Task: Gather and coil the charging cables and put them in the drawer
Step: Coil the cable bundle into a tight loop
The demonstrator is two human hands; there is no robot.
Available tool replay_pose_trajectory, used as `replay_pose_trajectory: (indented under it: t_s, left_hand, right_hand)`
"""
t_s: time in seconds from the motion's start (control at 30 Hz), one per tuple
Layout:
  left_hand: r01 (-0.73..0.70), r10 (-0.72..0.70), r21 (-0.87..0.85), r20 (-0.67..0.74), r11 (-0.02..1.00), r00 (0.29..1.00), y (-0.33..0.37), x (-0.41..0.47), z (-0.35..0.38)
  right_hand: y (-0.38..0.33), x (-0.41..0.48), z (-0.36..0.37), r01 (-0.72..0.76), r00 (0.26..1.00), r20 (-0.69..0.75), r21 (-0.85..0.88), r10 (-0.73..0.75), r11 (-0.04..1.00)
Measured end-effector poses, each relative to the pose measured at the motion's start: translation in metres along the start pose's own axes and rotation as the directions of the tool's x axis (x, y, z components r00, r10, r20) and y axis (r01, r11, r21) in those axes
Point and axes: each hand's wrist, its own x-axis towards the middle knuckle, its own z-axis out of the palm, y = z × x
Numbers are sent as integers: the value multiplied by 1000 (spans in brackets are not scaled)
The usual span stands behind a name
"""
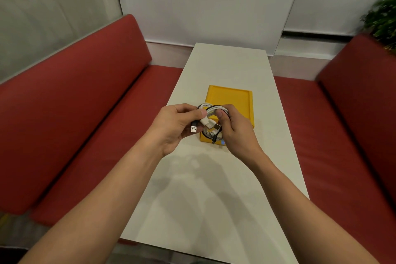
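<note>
At frame centre the grip of the left hand (pixel 179 123) and of the right hand (pixel 234 126) is closed round the coiled white and black charging cables (pixel 209 108); stowing them in the yellow plastic drawer box (pixel 232 98) seems all that is left.

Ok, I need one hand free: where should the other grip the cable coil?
Across the bunched loops of the cable coil on its right side, from the right, where the right hand pinches them together; the plug ends stick out loose below.

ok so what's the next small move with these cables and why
Probably tuck the loose plugs into the cable coil: left hand and right hand both grip it near the yellow drawer box, but several plugs stick out underneath.
</note>
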Motion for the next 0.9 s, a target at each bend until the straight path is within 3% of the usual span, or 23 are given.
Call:
replay_pose_trajectory:
  t_s: [0.07,0.2,0.4,0.7,0.8,0.9]
  left_hand:
    - [-124,129,68,-73,990,989,-5,-2,3]
    - [-326,395,321,-177,889,902,-13,-4,5]
    - [-424,586,506,-216,751,781,-14,-6,8]
    - [-483,756,618,-310,621,576,-28,-7,22]
    - [-454,766,663,-296,594,570,-27,-2,23]
    - [-432,728,670,-242,604,641,-25,0,20]
  right_hand:
    - [-2,-1,0,-5,1000,6,27,5,1000]
    - [-4,-1,3,-12,1000,14,48,12,999]
    - [-9,-3,5,5,1000,19,74,-7,997]
    - [-14,-3,14,4,1000,2,111,-5,994]
    - [-11,-3,14,-6,1000,-21,104,8,995]
    - [-6,-3,12,-29,999,-35,82,32,996]
